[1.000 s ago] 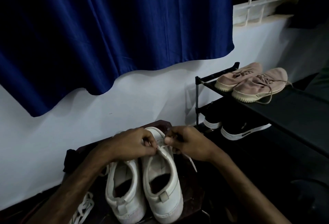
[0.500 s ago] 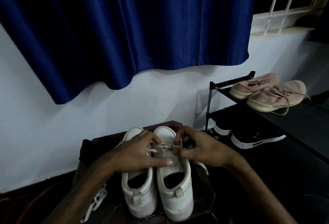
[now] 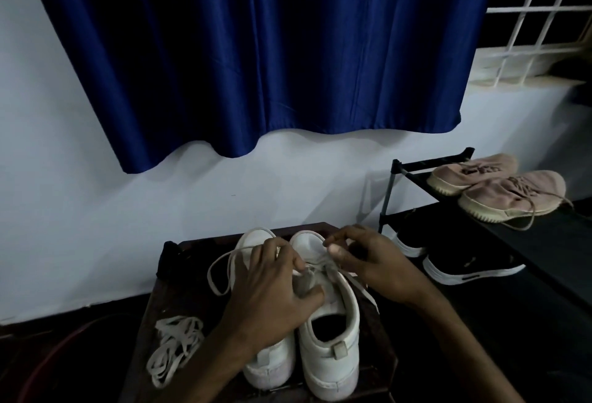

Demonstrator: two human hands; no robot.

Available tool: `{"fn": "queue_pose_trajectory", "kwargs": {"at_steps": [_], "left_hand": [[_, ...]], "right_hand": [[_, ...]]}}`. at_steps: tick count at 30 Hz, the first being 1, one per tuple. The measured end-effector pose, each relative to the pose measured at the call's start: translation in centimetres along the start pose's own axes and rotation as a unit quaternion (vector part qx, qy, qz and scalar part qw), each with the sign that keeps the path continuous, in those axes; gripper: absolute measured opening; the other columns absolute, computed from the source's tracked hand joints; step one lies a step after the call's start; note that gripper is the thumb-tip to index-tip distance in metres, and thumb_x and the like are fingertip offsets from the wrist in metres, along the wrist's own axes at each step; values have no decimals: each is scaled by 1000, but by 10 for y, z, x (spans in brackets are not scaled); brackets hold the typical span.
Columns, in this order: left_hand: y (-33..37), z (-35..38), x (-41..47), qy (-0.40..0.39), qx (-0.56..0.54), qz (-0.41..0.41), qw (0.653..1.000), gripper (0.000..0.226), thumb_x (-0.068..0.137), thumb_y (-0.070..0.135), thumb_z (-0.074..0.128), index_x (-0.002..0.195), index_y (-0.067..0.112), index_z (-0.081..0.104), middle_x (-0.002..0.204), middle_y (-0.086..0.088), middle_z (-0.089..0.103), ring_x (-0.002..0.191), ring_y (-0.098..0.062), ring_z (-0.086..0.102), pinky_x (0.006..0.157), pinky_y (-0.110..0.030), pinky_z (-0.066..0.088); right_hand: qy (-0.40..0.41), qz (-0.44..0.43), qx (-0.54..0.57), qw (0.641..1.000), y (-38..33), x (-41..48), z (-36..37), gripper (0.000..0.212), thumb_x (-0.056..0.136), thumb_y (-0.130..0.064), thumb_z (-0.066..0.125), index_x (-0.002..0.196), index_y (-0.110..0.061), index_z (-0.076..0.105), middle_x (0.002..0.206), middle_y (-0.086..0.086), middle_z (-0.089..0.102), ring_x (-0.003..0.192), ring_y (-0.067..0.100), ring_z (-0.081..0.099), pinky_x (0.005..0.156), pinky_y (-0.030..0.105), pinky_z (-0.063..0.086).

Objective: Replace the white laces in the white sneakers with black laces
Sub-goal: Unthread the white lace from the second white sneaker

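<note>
- Left hand: enters from the near left, palm down over both shoes. Its fingers are curled, the fingertips pinching a white flat fabric lace at the eyelet rows. The thumb lies on the right shoe's tongue.
- Right hand: enters from the near right, knuckles up. Thumb and forefinger pinch the lace at the far end of the lacing.
- White smooth low-top sneakers, count two: left sneaker and right sneaker. They stand side by side and touching, heels near and toes far, on a dark wooden stool.
- Lace run: one slack loop arcs out left of the left sneaker's toe. One strand trails off the right sneaker's right side.
- Loose bundle of white flat lace, count one: crumpled on the stool's near left, apart from the shoes.
- Black metal shoe rack, at the right. The top shelf carries two pink knit sneakers with ribbed pale soles. The lower shelf carries two black shoes with white soles.
- Blue pleated fabric curtain: hangs against the far white wall.
- White barred window grille: far right.
</note>
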State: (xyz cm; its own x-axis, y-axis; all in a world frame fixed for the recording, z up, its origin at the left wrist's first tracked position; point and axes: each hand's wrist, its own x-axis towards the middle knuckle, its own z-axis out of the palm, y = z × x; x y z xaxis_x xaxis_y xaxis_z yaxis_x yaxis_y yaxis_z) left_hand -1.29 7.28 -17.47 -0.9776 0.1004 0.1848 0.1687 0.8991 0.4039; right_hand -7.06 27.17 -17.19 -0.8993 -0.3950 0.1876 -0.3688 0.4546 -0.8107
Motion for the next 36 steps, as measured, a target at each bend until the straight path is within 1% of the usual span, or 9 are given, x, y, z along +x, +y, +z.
{"fn": "queue_pose_trajectory", "kwargs": {"at_steps": [4,7,11,15,21,24,27,30,36], "left_hand": [[0,5,-2,19,-1,-3,1000,52,63,67,34,105,39,44,133,17,35,134,-4,23,112,-43,23],[0,6,-2,23,-1,13,1000,55,66,64,35,114,40,45,136,19,34,136,-4,25,112,-42,24],[-1,5,-1,21,-18,30,999,58,66,62,38,120,43,48,137,22,34,132,-2,29,112,-42,23],[-3,7,-3,49,-42,38,997,50,66,58,49,112,39,51,131,21,41,128,-5,37,107,-41,31],[-2,10,-4,77,-54,21,995,36,67,59,50,95,36,51,128,17,45,129,-6,38,106,-43,33],[-1,9,-2,81,-80,37,993,36,73,65,46,97,39,53,126,24,44,132,2,33,108,-39,30],[-3,2,8,91,-138,36,986,31,83,60,45,95,39,64,116,29,51,116,7,46,101,-34,38],[-3,-7,24,61,-72,72,993,15,86,42,57,89,35,71,95,22,59,91,2,57,84,-31,48],[19,-19,50,-60,57,84,993,7,83,41,68,87,37,72,85,18,59,82,0,55,74,-23,37]], "right_hand": [[-17,-65,-96,993,2,10,1,7,87,-22,71,91,-27,74,91,-13,62,82,5,61,71,13,45],[-63,-82,-133,986,3,12,0,8,86,-21,72,90,-28,76,89,-15,67,82,5,62,70,14,45],[-59,-80,-135,986,5,15,0,11,82,-20,76,88,-30,76,91,-14,68,82,6,63,69,8,41],[-66,-89,-140,984,6,19,7,12,82,-13,75,86,-25,75,89,-5,67,81,9,62,69,11,43],[-64,-77,-104,989,9,22,0,3,86,-23,72,85,-24,75,86,-13,70,82,6,65,72,17,48],[-71,-83,-120,987,11,26,1,11,88,-14,68,87,-24,75,86,-10,71,79,5,65,69,15,47],[-36,-59,-76,995,14,25,-3,17,90,-5,63,88,-18,74,81,-5,71,71,5,65,63,8,43],[-17,-82,-66,994,19,15,-3,18,87,-1,65,88,-16,74,83,-12,69,75,0,64,66,6,40],[-9,-122,-71,990,34,8,1,21,84,-2,66,93,-20,73,90,-19,66,87,-5,61,77,9,42]]}}
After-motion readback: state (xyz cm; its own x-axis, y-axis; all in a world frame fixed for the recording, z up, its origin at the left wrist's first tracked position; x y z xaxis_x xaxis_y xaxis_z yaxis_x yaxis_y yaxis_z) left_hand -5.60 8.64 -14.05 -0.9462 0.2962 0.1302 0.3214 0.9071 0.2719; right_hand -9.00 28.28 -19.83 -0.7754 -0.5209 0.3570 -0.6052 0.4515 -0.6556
